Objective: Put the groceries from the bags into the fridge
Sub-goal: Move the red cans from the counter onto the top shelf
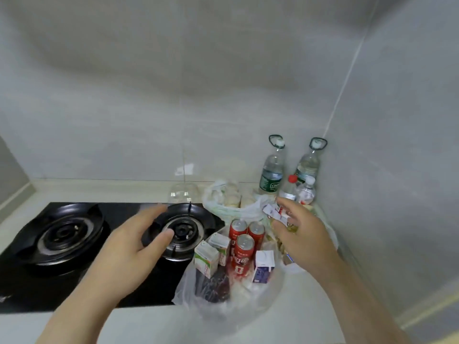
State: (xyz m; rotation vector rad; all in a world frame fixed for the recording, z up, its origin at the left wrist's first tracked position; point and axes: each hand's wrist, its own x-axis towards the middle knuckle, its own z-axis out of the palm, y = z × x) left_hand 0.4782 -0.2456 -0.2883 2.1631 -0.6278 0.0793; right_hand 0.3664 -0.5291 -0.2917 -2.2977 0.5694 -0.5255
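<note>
Three red cans, three cartons; left hand released, right hand grip unclear.

- Gas hob: glossy black glass top is fitted with dark metal burner rings.
- Front bag: thin translucent plastic film, wrinkled.
- Red cans: shiny printed metal.
- Milk cartons: smooth coated paperboard.
- Water bottles: clear plastic.
- Wall: smooth grey tiles.

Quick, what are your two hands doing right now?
Left hand: open and empty, fingers spread above the stove.
Right hand: closed around a small red-and-white packet, above the grocery bag.
</note>
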